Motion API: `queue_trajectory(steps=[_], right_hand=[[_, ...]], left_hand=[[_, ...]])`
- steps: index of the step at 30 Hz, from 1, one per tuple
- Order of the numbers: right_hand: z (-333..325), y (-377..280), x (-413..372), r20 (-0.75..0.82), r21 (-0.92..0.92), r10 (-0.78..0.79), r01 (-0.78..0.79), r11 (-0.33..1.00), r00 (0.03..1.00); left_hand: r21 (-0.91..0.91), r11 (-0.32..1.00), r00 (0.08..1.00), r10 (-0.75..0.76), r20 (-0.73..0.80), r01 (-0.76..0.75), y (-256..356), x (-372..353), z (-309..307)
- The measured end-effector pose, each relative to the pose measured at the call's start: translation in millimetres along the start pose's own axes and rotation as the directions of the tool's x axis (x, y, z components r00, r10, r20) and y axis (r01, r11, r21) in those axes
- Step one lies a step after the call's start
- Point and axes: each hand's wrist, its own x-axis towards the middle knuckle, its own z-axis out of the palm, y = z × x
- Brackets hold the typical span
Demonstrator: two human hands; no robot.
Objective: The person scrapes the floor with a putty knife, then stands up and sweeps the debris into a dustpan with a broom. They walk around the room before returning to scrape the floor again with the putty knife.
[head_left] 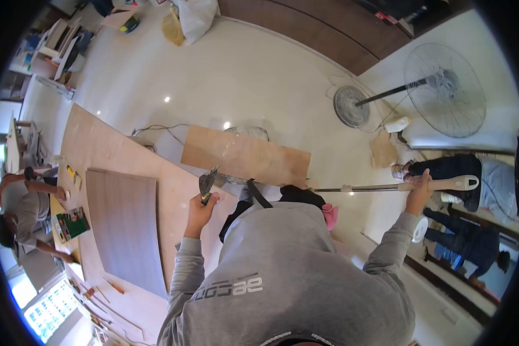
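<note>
My left hand [201, 213] is closed around the handle of a paint brush [207, 181] with dark, worn-looking bristles, raised near the edge of a large plywood sheet [112, 141]. Off to the right, my right hand [421, 193] grips a long pole [369, 188] by its pale handle [455, 183]. The pole lies level across the view, and its far end reaches the corner of a narrow wooden board [245, 155] in front of my legs. A grey-brown panel [127, 225] rests on the plywood sheet.
A standing fan [444, 89] is at the upper right. People [20, 202] lean over the worktable at left; others [473, 239] are at right. A green box [71, 224] and an orange-handled tool [114, 286] lie on the table. Cables [161, 126] run behind the board.
</note>
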Motion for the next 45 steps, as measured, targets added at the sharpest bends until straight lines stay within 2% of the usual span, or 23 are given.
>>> queue_trajectory(steps=[3, 4, 6, 10, 12, 14, 15, 17, 18, 20, 24, 27, 29, 30, 31, 33, 34, 35, 37, 41, 43, 45], right_hand=[[20, 6, 33, 0.058, 0.021, 0.077, -0.078, 0.997, 0.995], [17, 14, 48, 0.151, 0.061, 0.069, -0.079, 0.995, 0.986], [24, 22, 74, 0.179, 0.057, 0.082, -0.093, 0.994, 0.98], [29, 24, 118, 0.189, 0.057, 0.113, -0.126, 0.99, 0.976], [34, 21, 138, 0.177, 0.062, 0.141, -0.154, 0.986, 0.974], [37, 20, 155, 0.272, 0.072, 0.057, -0.079, 0.994, 0.961], [35, 23, 164, 0.275, 0.072, 0.064, -0.087, 0.994, 0.959], [30, 29, 179, 0.344, 0.038, 0.031, -0.047, 0.998, 0.938], [31, 31, 184, 0.347, 0.041, 0.027, -0.045, 0.998, 0.937], [34, 29, 189, 0.405, 0.007, -0.07, 0.074, 0.997, 0.911], [53, 18, 192, 0.375, -0.042, -0.106, 0.131, 0.99, 0.921], [62, 15, 195, 0.452, -0.033, -0.125, 0.156, 0.987, 0.883], [80, 4, 192, 0.414, -0.15, -0.082, 0.157, 0.976, 0.907], [78, 8, 202, 0.495, -0.171, -0.093, 0.201, 0.964, 0.864], [86, 0, 202, 0.508, -0.147, -0.132, 0.237, 0.96, 0.851], [108, -12, 199, 0.611, -0.064, -0.063, 0.128, 0.99, 0.789], [114, -12, 205, 0.644, -0.015, -0.089, 0.128, 0.992, 0.76], [118, -12, 208, 0.66, 0.003, -0.106, 0.139, 0.99, 0.743], [124, -13, 215, 0.649, -0.174, -0.062, 0.228, 0.958, 0.758], [144, -13, 218, 0.711, -0.085, -0.067, 0.18, 0.98, 0.7], [155, -15, 217, 0.722, -0.07, -0.054, 0.151, 0.986, 0.69], [163, -7, 233, 0.705, -0.105, -0.035, 0.153, 0.983, 0.708]], left_hand=[[-0.006, 0.999, 0.997, -0.054, -0.049, 0.054, 10, 7, 23], [-0.004, 0.998, 0.996, -0.068, -0.063, 0.068, 9, 10, 30], [0.083, 0.992, 0.992, -0.085, -0.092, 0.093, 1, 15, 40], [0.081, 0.963, 0.949, -0.234, -0.212, 0.256, 2, 16, 60], [0.094, 0.955, 0.937, -0.251, -0.243, 0.281, 2, 17, 69], [0.148, 0.951, 0.929, -0.218, -0.298, 0.27, -22, 19, 74], [0.151, 0.949, 0.927, -0.221, -0.302, 0.276, -21, 18, 76], [0.14, 0.927, 0.9, -0.288, -0.328, 0.347, -23, 19, 80], [0.136, 0.929, 0.899, -0.286, -0.331, 0.345, -25, 21, 82], [0.165, 0.933, 0.906, -0.249, -0.343, 0.32, -29, 22, 85], [0.183, 0.928, 0.898, -0.242, -0.367, 0.325, -32, 22, 90], [0.168, 0.944, 0.906, -0.206, -0.37, 0.284, -26, 16, 92], [0.202, 0.95, 0.905, -0.143, -0.401, 0.239, -41, 20, 92], [0.097, 0.977, 0.905, -0.135, -0.404, 0.189, -34, 19, 96], [0.067, 0.984, 0.9, -0.12, -0.419, 0.163, -35, 22, 98], [0.176, 0.981, 0.901, 0.006, -0.435, 0.078, -39, 22, 99], [0.158, 0.976, 0.896, -0.064, -0.439, 0.148, -28, 22, 100], [0.14, 0.98, 0.885, -0.065, -0.46, 0.144, -30, 23, 103], [0.219, 0.968, 0.884, -0.009, -0.468, 0.126, -36, 25, 105], [0.187, 0.971, 0.854, -0.034, -0.518, 0.151, -35, 23, 115], [0.08, 0.985, 0.799, -0.078, -0.597, 0.156, -50, 22, 128], [0.111, 0.973, 0.752, -0.08, -0.655, 0.2, -41, 20, 147]])
